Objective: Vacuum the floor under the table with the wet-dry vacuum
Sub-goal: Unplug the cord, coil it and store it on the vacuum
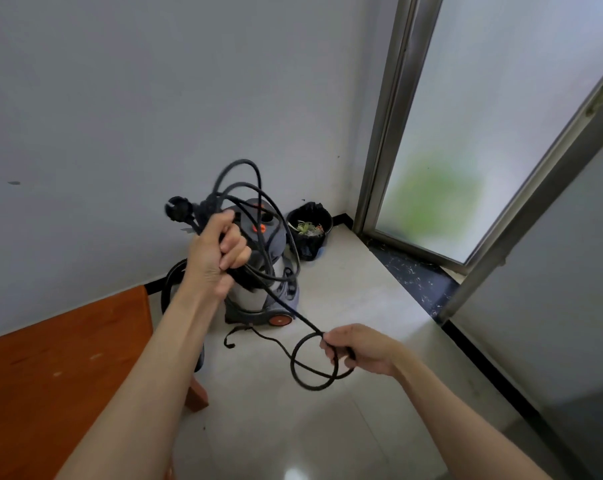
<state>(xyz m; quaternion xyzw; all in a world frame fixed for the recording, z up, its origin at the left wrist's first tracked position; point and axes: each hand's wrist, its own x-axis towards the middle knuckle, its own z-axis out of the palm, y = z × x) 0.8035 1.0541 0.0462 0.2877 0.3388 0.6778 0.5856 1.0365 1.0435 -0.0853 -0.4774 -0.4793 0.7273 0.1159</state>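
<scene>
The wet-dry vacuum (258, 292), a steel drum with a grey top and orange knobs, stands on the floor by the wall. My left hand (217, 258) grips a bundle of its black power cord (244, 188) in front of the vacuum, the plug (177, 206) sticking out to the left. My right hand (358, 348) pinches a lower loop of the same cord (307, 372) above the tiles. The wooden table (61, 368) fills the lower left, one leg (196, 393) showing.
A black waste bin (308, 233) with rubbish stands in the corner behind the vacuum. A frosted glass door with a metal frame (442, 188) lies to the right, a dark threshold (410, 275) at its foot. Pale glossy floor tiles (327, 427) spread below my hands.
</scene>
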